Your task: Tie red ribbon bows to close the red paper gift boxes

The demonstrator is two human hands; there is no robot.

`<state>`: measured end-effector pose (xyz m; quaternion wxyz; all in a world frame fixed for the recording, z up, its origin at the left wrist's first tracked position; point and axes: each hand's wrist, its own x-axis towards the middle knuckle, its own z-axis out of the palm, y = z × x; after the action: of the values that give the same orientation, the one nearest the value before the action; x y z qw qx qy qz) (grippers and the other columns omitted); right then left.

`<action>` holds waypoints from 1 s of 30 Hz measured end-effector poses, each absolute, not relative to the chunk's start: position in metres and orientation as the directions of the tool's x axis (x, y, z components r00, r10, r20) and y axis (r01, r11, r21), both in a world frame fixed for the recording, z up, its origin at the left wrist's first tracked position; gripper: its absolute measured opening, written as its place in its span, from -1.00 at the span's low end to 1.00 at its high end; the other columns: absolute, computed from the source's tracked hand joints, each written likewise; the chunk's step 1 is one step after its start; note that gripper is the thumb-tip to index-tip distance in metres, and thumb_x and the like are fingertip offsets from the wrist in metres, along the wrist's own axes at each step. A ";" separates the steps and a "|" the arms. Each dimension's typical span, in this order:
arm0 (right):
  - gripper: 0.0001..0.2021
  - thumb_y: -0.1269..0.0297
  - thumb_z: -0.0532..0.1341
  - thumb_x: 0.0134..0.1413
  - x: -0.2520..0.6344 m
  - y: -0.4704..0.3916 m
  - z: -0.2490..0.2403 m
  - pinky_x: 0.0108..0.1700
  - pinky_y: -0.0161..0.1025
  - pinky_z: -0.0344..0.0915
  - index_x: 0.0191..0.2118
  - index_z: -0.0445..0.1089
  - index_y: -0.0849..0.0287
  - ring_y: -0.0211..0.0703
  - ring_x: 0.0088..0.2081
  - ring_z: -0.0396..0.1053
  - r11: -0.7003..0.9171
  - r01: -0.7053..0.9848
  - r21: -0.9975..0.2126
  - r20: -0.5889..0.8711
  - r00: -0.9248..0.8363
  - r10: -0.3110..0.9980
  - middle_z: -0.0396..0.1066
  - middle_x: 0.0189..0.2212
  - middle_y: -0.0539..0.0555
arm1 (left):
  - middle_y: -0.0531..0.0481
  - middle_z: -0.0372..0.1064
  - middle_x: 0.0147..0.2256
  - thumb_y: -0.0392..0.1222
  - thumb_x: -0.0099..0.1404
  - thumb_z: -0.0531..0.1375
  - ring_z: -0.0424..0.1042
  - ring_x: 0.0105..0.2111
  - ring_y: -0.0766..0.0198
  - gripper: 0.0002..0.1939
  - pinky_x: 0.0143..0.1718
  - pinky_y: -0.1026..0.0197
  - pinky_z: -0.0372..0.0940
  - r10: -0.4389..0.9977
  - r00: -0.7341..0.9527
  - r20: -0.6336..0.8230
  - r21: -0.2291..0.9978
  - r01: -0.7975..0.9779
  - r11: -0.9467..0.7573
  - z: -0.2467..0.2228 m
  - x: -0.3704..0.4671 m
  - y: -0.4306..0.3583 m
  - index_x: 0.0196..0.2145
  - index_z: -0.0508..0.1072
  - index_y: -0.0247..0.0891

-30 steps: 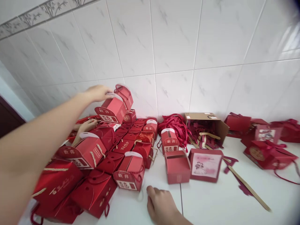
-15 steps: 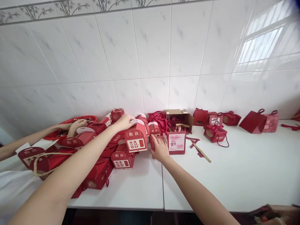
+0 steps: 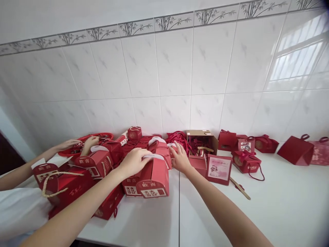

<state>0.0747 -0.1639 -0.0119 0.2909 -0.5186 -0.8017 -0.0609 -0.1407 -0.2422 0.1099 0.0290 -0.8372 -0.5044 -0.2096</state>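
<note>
My left hand (image 3: 136, 161) is closed on the white handle flap of a red gift box (image 3: 153, 178) with a printed paper label. That box hangs tilted in front of a similar labelled box (image 3: 132, 187), overlapping it. My right hand (image 3: 180, 157) reaches to a small red box with a white top (image 3: 173, 148), its fingers apart at the box's side; whether they touch is hard to see. Another red gift box (image 3: 160, 151) stands between my hands. Right of my right hand are a plain red box (image 3: 198, 164) and a red box with a pink picture panel (image 3: 218, 168).
At the left, another person's hands (image 3: 90, 141) are at a red basket (image 3: 109, 136) of small items. A rope-handled red box (image 3: 69, 187) stands nearby. Behind are red ribbons (image 3: 177, 137) and an open cardboard box (image 3: 199, 132). More red boxes (image 3: 246, 161) line the right.
My left hand has brought the gift box lower and nearer to me. My right hand has left the plain red box and reached the small white-topped one. The view has tilted up.
</note>
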 end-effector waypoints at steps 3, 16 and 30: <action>-0.61 0.36 0.19 0.03 0.064 -0.142 -0.005 -0.06 -0.15 0.17 0.03 0.30 0.16 0.04 0.05 0.22 0.433 0.867 -0.246 0.461 -0.289 0.839 0.27 0.04 0.25 | 0.01 0.52 -0.37 -0.09 0.27 0.04 0.43 -0.34 0.19 -0.73 -0.27 0.24 0.22 0.825 0.477 0.303 0.181 0.821 -0.541 0.104 -0.133 -0.257 -0.37 0.55 -0.10; -0.73 0.54 -0.04 0.11 0.124 -0.155 0.035 -0.35 -0.31 0.09 -0.20 0.35 0.18 -0.16 -0.27 0.30 0.327 0.894 -0.307 0.528 -0.126 0.840 0.35 -0.26 0.11 | -0.04 0.46 -0.18 -0.25 0.34 0.03 0.43 -0.19 0.24 -0.77 -0.13 0.17 0.30 0.865 0.464 0.190 0.098 0.868 -0.487 0.041 -0.116 -0.171 -0.21 0.49 -0.17; -0.63 0.66 0.03 -0.05 0.097 -0.200 -0.021 0.00 -0.09 0.07 -0.11 0.32 0.24 0.02 0.00 0.12 0.565 0.814 -0.138 0.572 -0.400 0.716 0.24 0.00 0.24 | -0.12 0.30 -0.01 -0.13 0.31 0.11 0.36 -0.10 0.16 -0.69 -0.10 -0.01 0.32 0.925 0.284 0.253 -0.050 0.959 -0.280 0.064 -0.140 -0.128 -0.01 0.33 -0.26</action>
<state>0.0974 -0.2004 -0.0213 0.2986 -0.4594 -0.8325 -0.0817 -0.1396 -0.1282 0.0635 0.0962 -0.7954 -0.5920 -0.0873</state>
